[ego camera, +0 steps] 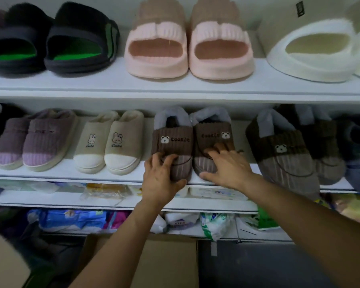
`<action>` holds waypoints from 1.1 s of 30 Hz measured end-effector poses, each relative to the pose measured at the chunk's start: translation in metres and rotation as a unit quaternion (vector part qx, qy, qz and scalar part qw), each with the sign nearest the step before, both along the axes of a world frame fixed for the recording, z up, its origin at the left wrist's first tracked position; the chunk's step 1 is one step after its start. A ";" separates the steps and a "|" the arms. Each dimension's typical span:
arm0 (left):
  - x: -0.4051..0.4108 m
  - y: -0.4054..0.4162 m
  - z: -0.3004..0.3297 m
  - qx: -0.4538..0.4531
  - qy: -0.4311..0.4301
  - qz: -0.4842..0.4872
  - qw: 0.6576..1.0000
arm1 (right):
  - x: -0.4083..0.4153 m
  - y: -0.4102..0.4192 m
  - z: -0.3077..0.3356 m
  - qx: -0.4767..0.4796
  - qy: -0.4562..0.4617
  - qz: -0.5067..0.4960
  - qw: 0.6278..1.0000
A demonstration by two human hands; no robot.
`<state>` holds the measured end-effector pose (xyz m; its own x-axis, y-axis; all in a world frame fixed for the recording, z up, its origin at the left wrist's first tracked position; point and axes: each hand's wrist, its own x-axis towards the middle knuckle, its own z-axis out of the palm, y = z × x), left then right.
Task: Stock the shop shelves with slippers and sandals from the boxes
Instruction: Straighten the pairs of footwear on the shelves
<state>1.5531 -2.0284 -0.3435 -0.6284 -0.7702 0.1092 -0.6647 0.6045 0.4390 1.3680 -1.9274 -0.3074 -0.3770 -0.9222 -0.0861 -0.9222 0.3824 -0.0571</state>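
Brown bear "Cookie" slippers point(192, 142) are set on middle shelf point(67, 170), 12 o'clock from cardboard box point(168, 265). Left toe is gripped by left hand point(161, 177); right hand point(227, 169) is spread flat on right toe.

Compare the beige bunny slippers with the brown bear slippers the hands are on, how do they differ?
The beige bunny slippers are cream-toed with a rabbit badge; the brown bear slippers carry a bear and "Cookie". The bunny pair stands untouched, while the left hand grips one bear slipper and the right hand rests on the other. The bear pair shows grey lining. Both sit toes-out on the middle shelf.
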 end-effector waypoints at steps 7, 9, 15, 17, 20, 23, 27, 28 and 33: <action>-0.014 -0.006 0.009 0.019 -0.032 0.018 0.999 | -0.021 -0.018 0.006 -0.038 -0.049 0.008 0.998; -0.012 -0.006 0.009 0.016 -0.038 0.016 0.999 | -0.029 -0.030 0.007 -0.058 -0.104 -0.015 0.993; -0.016 -0.010 0.014 0.063 -0.027 0.022 0.997 | -0.048 -0.052 0.007 0.003 -0.161 -0.027 0.987; -0.017 -0.012 0.014 0.072 -0.036 0.012 0.997 | -0.047 -0.051 0.005 0.001 -0.148 -0.010 0.989; -0.017 -0.018 0.015 0.058 -0.050 -0.006 0.997 | -0.046 -0.046 0.003 -0.003 -0.125 0.000 0.992; -0.016 -0.018 0.018 0.066 -0.064 -0.012 0.996 | -0.040 -0.039 0.003 -0.017 -0.103 -0.006 0.994; -0.013 -0.012 0.027 0.078 -0.073 -0.015 0.994 | -0.023 -0.027 0.003 -0.027 -0.108 -0.029 0.993; -0.012 -0.008 0.033 0.078 -0.067 -0.010 0.995 | -0.018 -0.020 0.006 -0.040 -0.129 -0.043 0.990; 0.006 0.032 0.068 0.006 0.048 -0.012 0.999 | 0.008 0.031 0.028 -0.161 -0.148 -0.052 0.974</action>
<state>1.5586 -1.9969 -0.2753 -0.6332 -0.7570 0.1611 -0.6053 0.6141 0.5065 1.3762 -1.8965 -0.2798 -0.4720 -0.8776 0.0835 -0.8050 0.3904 -0.4467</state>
